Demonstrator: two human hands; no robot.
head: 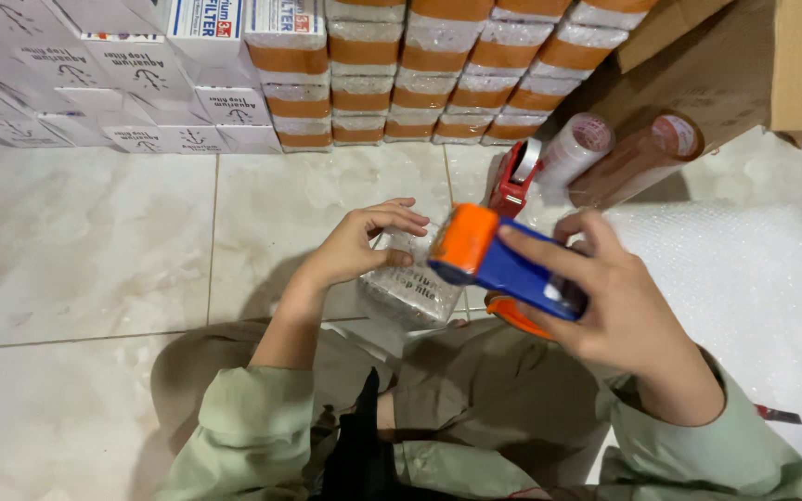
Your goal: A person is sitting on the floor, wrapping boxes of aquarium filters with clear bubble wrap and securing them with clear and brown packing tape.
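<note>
Left hand [350, 250]: my fingers [399, 219] are curling closed over the top of the bubble-wrapped box [410, 283], steadying it just above my lap.
Right hand [619, 306]: I am gripping the blue tape dispenser [503, 269] around its body, its orange roller end touching the box's upper right corner.
Bubble-wrapped box: it is sitting between my 2 hands, over the tiled floor [85, 232], tilted slightly. I am judging it light and fairly stiff under a soft, slick plastic skin; holding it by opposite edges looks safer than squeezing the faces.
Tape dispenser: hard plastic, likely light, with a toothed edge I cannot make out here; the body is the place to hold.
Floor items: a red dispenser [517, 176] and 2 tape rolls [633, 158] are lying near a cardboard carton [744, 65]; a bubble-wrap sheet [754, 288] is spreading at my right.
Background: stacks of white cartons [95, 74] and wrapped, taped boxes [438, 65] are standing against the far side.
</note>
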